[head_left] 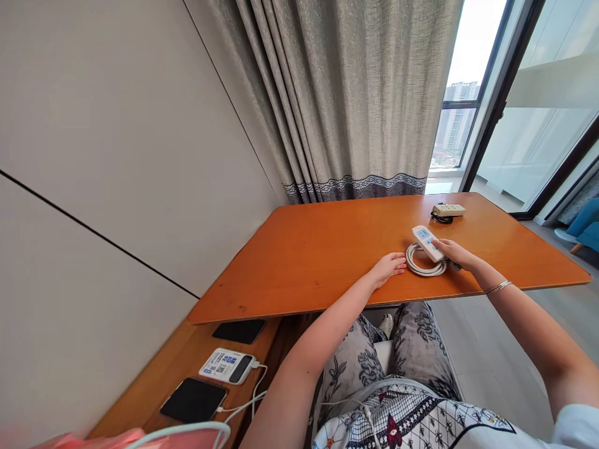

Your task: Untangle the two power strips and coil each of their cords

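A white power strip (428,242) with blue-marked sockets lies tilted over its own coiled white cord (423,271) on the orange-brown table (299,249). My right hand (453,251) grips the strip's near end, thumb on top and the other fingers hidden beneath. At the coil's left side, my left hand (389,268) rests on the tabletop, fingers stretched out and their tips at the cord; I cannot tell whether they press on it. Farther back stands a second, cream power strip (449,210) with a bundled black cord (441,218).
On a lower wooden shelf (173,368) at the left are a white power bank (228,366) with a cable and two dark flat devices, one of them a black phone-like slab (193,400). A grey curtain (360,93) hangs behind the table, with a wall on the left.
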Available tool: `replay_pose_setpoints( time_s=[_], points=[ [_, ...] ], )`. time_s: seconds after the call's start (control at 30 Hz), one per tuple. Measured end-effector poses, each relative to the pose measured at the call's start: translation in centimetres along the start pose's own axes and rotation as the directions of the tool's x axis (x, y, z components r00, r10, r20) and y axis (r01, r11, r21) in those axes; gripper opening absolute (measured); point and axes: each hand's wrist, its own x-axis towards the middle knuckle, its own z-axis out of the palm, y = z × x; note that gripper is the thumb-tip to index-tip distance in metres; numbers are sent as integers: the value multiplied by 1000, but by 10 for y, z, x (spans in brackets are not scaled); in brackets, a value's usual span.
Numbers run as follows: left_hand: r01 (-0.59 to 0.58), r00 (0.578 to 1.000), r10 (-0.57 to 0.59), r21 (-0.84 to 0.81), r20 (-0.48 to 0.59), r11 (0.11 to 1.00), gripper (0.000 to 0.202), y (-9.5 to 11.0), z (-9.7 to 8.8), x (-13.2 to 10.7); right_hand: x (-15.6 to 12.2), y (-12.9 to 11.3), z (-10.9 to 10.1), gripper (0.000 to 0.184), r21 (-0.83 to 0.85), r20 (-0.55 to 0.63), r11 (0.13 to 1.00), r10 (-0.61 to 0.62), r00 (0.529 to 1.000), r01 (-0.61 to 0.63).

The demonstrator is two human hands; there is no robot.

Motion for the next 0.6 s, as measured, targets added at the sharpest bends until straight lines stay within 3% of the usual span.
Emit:
replay_pose_setpoints(
  time_s=[0.13,0.27,0.47,0.6],
  points=[
    [-114,991,118,57,-70,992,12,-5,-19,1,8,24,-56,42,-120,-279,981,112,954,-151],
    [-223,968,226,35,-113,974,12,-6,-36,2,11,37,-100,41,-167,-390,960,147,909,-227],
    [-256,963,263,108,-62,961,14,-10,-37,-1,19,41,-112,38,-261,-436,913,179,882,-314],
    [-290,954,298,157,-32,944,21,-13,-36,-4,23,45,-117,41,-360,-513,838,189,837,-410]
  ],
)
